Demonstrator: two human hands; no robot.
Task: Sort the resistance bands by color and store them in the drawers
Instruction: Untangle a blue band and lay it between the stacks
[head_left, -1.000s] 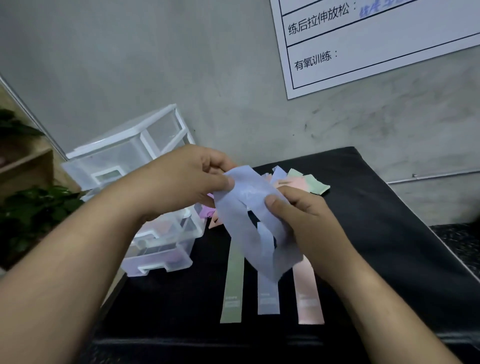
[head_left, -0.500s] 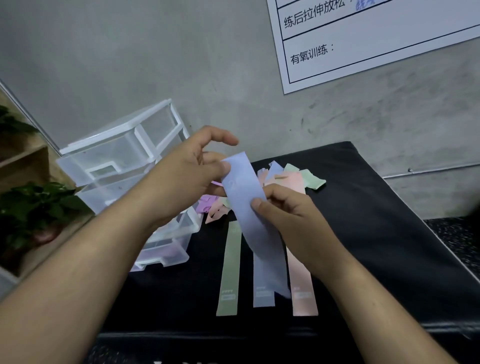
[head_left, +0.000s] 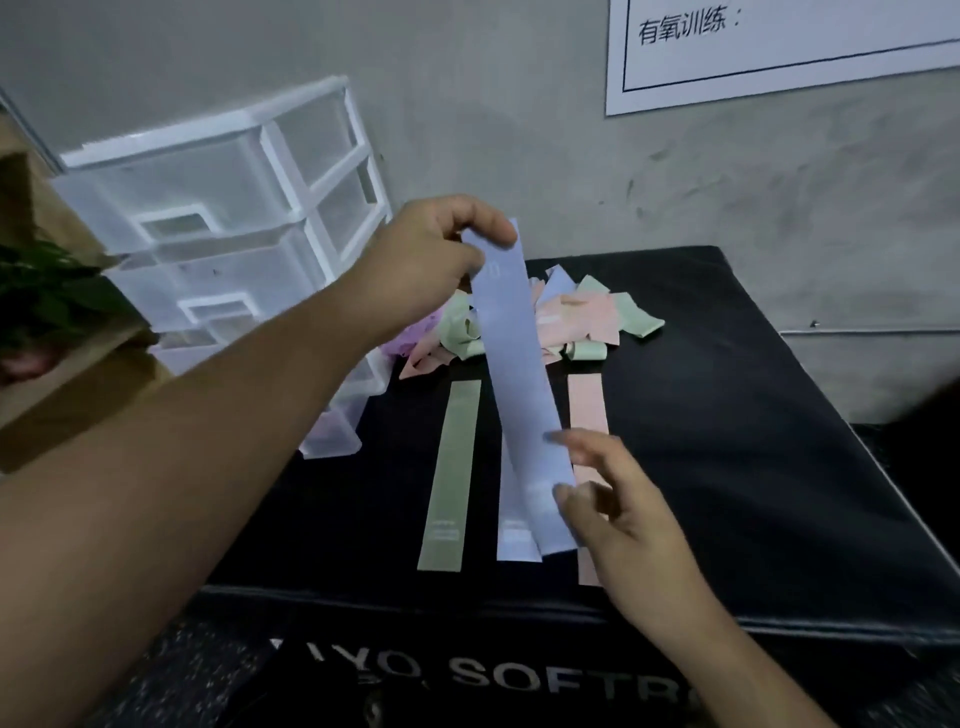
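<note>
Unfolded since a second ago, the blue band (head_left: 514, 395) hangs flat above the laid-out blue strip (head_left: 511, 540), your left hand (head_left: 415, 270) pinching its top, right hand (head_left: 618, 499) fingers loosely spread at its limp, light lower end.

There is one camera, worn on the person's head. It looks forward and down, close over the black padded box (head_left: 727, 415), toward the gray wall (head_left: 493, 130).
</note>
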